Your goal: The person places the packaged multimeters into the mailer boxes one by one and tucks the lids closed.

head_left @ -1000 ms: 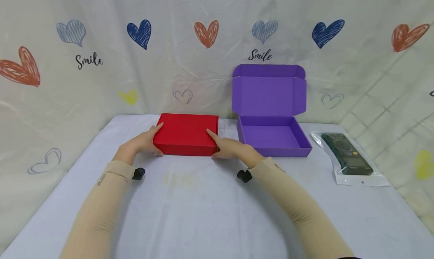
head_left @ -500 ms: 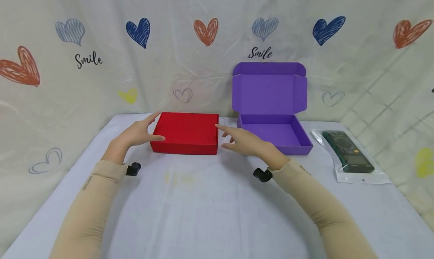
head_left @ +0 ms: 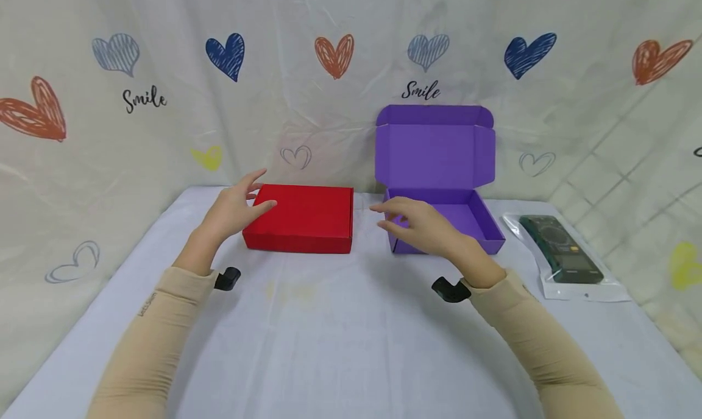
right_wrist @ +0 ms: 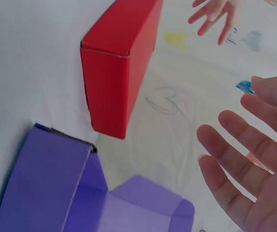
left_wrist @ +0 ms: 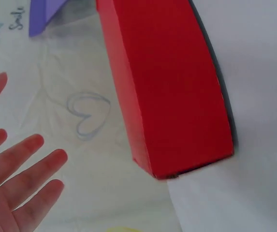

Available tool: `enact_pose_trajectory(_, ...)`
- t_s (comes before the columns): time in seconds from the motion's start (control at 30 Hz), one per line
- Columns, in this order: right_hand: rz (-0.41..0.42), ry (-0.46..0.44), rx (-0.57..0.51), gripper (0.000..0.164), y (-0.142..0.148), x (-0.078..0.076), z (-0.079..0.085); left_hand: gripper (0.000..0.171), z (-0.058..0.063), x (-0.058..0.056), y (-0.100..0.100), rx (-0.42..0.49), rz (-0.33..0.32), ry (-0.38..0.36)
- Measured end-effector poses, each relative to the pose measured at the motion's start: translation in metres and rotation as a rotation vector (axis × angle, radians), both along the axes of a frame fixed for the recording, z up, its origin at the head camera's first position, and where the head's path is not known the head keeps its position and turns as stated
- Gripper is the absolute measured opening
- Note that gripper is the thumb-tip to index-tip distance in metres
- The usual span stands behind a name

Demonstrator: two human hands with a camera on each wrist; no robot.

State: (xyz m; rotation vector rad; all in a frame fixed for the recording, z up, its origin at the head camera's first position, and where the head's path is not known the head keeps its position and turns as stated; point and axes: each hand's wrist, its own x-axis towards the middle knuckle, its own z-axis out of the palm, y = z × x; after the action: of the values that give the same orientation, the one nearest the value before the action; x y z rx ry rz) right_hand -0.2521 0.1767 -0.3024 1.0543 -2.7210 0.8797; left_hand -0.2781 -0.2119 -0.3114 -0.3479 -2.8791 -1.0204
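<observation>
A closed red cardboard box (head_left: 301,221) lies flat toward the back of the table. Over its left end hovers my left hand (head_left: 227,212), fingers spread and holding nothing; the left wrist view shows the fingers (left_wrist: 27,169) apart from the box. To the right stands a purple cardboard box (head_left: 436,145) with its lid raised and its inside facing me. My right hand (head_left: 425,227) is in the air before that box's left front, hiding part of it. In the right wrist view its relaxed fingers (right_wrist: 230,164) touch neither box.
At the right of the white-covered table (head_left: 323,346) lies a dark green multimeter (head_left: 562,248) in a clear plastic bag (head_left: 554,291). Behind the table hangs a pale curtain (head_left: 356,120) printed with hearts.
Both hands have let go of the red box. The left has risen slightly above its left end, and the right has moved right to the purple box. The red box's left end shifted slightly.
</observation>
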Motion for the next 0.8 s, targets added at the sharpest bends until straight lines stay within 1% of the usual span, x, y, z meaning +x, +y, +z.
enact_pose_trajectory(0.1,0.004,0.067,-0.061,0.034,0.01,0.002,0.003,0.076,0.0,0.002,0.01,0.037,0.0,0.064)
enact_pose_trajectory(0.17,0.002,0.129,-0.099,0.031,0.018,0.001,0.003,0.073,0.001,0.004,0.018,0.064,-0.009,0.103)
enact_pose_trajectory(0.23,-0.008,0.186,-0.133,0.029,0.027,0.002,0.005,0.07,0.0,0.004,0.026,0.094,-0.022,0.142)
enact_pose_trajectory(0.3,-0.037,0.228,-0.162,0.026,0.037,0.003,0.006,0.068,0.0,0.005,0.035,0.127,-0.038,0.183)
enact_pose_trajectory(0.4,-0.095,0.245,-0.206,0.025,0.051,0.005,0.011,0.065,0.0,0.008,0.046,0.168,-0.064,0.247)
enact_pose_trajectory(0.5,-0.149,0.251,-0.258,0.026,0.066,0.008,0.016,0.062,-0.001,0.009,0.057,0.189,-0.084,0.304)
enact_pose_trajectory(0.63,-0.189,0.305,-0.325,0.027,0.082,0.009,0.019,0.057,-0.001,0.009,0.069,0.215,-0.103,0.35)
enact_pose_trajectory(0.73,-0.219,0.352,-0.381,0.027,0.093,0.007,0.018,0.055,-0.001,0.008,0.079,0.243,-0.126,0.359)
enact_pose_trajectory(0.8,-0.255,0.378,-0.42,0.025,0.101,0.006,0.017,0.055,-0.002,0.008,0.086,0.26,-0.143,0.356)
